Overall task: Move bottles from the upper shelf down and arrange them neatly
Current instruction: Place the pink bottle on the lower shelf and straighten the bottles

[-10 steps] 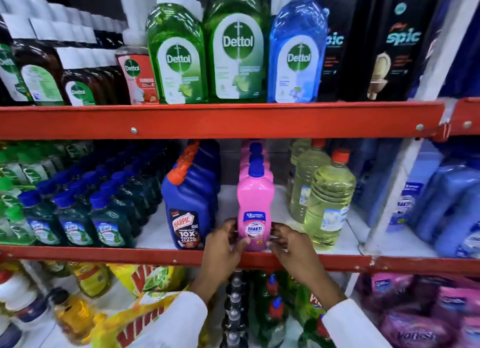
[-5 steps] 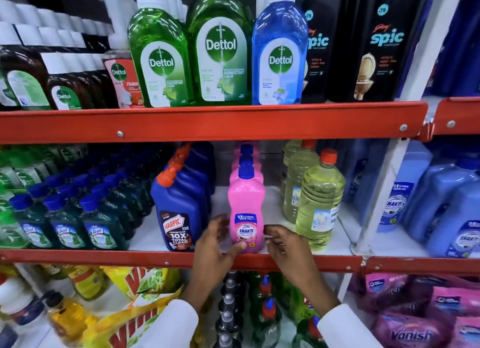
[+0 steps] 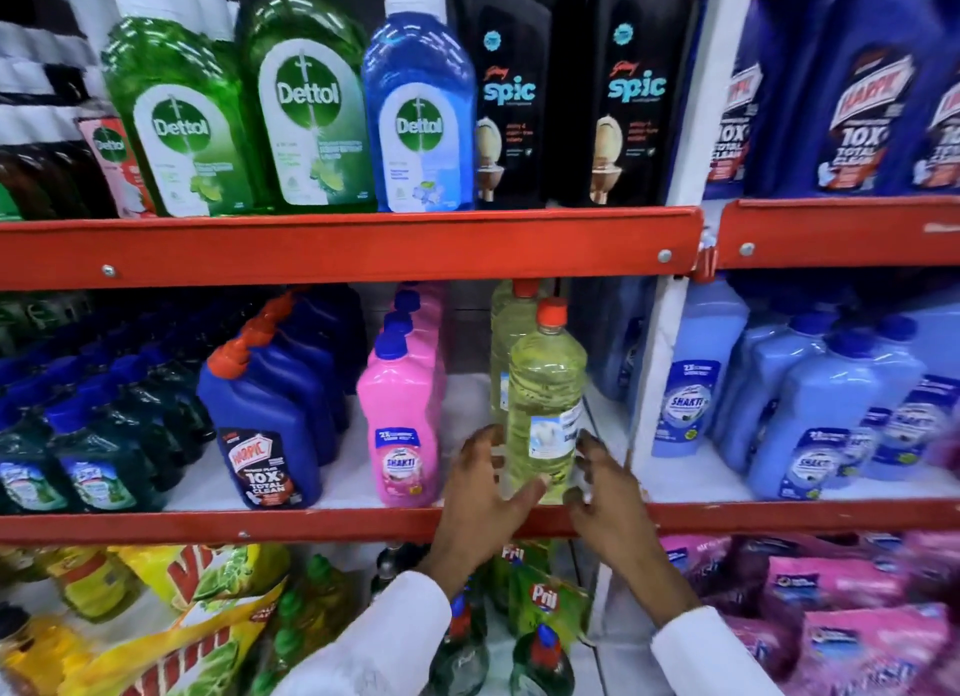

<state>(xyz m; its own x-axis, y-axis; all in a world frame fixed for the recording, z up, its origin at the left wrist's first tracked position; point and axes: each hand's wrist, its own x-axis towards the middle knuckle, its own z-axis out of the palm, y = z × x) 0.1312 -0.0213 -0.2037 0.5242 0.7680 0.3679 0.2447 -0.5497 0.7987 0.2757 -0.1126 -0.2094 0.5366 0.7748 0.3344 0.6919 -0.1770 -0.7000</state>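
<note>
A tall clear bottle of yellow-green liquid (image 3: 545,383) with an orange cap stands at the front of the middle shelf (image 3: 208,524). My left hand (image 3: 483,493) cups its lower left side, thumb across the base. My right hand (image 3: 608,493) presses its lower right side with curled fingers. A second yellow-green bottle (image 3: 506,321) stands right behind it. To the left stand a row of pink Shakti bottles (image 3: 400,415) and a row of blue Harpic bottles (image 3: 260,425). On the upper shelf (image 3: 311,248) stand green Dettol bottles (image 3: 306,113) and a blue Dettol bottle (image 3: 418,124).
Black Spic bottles (image 3: 623,98) fill the upper shelf's right end. A white upright post (image 3: 649,357) divides off light-blue Shakti bottles (image 3: 831,415). Dark green bottles (image 3: 93,456) crowd the middle shelf's left. Below lie yellow Vim pouches (image 3: 197,591), Pril bottles (image 3: 545,602) and pink packs (image 3: 857,591).
Both hands have left the pink Shakti bottle and moved right onto the yellow-green bottle. The view has shifted right and closer.
</note>
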